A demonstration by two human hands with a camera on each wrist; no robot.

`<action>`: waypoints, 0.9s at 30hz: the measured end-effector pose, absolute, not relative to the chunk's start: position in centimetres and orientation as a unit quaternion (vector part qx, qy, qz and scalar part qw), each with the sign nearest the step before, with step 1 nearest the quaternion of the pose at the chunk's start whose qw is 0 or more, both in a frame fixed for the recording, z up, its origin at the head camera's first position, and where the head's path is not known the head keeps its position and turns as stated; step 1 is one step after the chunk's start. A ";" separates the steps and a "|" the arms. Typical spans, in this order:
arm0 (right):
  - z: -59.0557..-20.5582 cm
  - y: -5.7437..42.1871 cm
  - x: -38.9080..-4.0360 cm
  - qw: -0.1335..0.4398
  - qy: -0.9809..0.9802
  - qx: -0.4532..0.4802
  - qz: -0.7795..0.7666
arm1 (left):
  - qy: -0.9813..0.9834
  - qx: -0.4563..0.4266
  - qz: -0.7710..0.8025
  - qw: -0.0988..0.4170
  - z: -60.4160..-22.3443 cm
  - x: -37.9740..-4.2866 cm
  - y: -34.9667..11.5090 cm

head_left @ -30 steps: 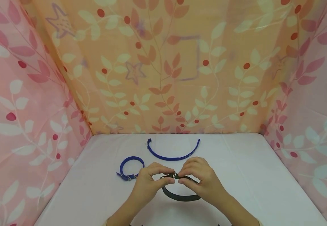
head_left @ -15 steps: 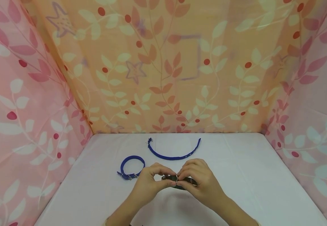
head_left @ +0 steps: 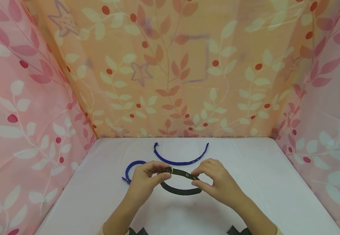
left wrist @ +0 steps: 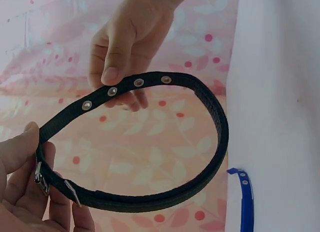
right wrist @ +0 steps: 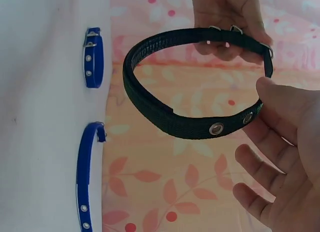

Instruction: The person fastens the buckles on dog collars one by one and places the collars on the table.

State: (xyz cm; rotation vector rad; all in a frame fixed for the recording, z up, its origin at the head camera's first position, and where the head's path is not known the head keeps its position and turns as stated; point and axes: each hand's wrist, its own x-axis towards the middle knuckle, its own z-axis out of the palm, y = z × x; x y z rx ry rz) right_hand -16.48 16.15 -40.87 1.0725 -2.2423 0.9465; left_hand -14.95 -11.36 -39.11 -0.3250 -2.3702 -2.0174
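Note:
A dark green collar (head_left: 181,190) is held up in a loop between both hands over the white table. Metal eyelets run along its strap, and a silver buckle and ring show in the left wrist view. My left hand (head_left: 146,179) pinches the buckle end between thumb and fingers. On the eyelet strap, the thumb and fingertips of my right hand (head_left: 215,178) pinch the band, as the right wrist view shows from close by. The strap's tip is hidden near the left fingers.
A blue collar (head_left: 127,169), buckled into a ring, lies on the white table (head_left: 264,182) behind my left hand, partly covered by it. Farther back another blue collar (head_left: 175,163) lies unbuckled in a curve. Patterned cloth walls (head_left: 170,107) enclose the table's back and sides.
The hands, close together at the metal ring before, have moved apart. My right hand has slid right along the strap, and the green collar is raised slightly and spread into a wider loop.

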 end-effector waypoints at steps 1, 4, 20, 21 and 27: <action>-40.9 16.2 -16.5 0.238 -0.818 0.391 0.348 | -0.751 -0.098 -0.653 0.003 -39.0 -15.0 -11.4; -40.9 16.2 -16.6 0.238 -0.814 0.384 0.366 | -0.732 -0.088 -0.676 -0.008 -39.0 -15.0 -11.2; -41.4 14.0 -15.5 0.296 -0.768 0.406 0.398 | -0.706 -0.167 -0.688 0.006 -41.6 -14.5 -8.6; -41.4 13.9 -15.5 0.302 -0.765 0.406 0.398 | -0.709 -0.172 -0.684 0.014 -41.7 -14.5 -8.5; -41.3 13.9 -15.6 0.315 -0.769 0.393 0.395 | -0.712 -0.158 -0.683 0.036 -41.6 -14.4 -8.6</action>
